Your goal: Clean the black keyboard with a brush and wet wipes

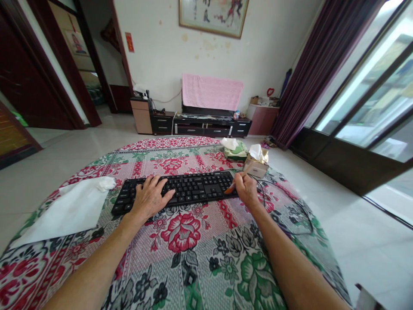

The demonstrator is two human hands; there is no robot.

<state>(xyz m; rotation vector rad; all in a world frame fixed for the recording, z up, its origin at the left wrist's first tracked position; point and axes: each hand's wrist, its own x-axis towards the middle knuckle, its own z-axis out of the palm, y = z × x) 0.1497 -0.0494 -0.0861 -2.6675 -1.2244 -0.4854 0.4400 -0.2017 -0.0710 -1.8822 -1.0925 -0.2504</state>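
A black keyboard (190, 188) lies across the flower-patterned tablecloth in front of me. My left hand (150, 197) rests flat on its left part, fingers spread over the keys. At the keyboard's right end, my right hand (245, 188) is closed around a small brush (230, 189). The brush's orange-brown tip points down and left onto the right-hand keys. Part of its handle is hidden in my fingers. A black cable (300, 206) curves over the cloth to the right of my right hand.
A white cloth or tissue (74, 211) lies at the left. Two tissue boxes, one green (237, 151) and one gold-brown (257, 167), stand just beyond my right hand. The round table's patterned tablecloth (182, 232) spreads around. Further back is a low black TV cabinet (203, 129).
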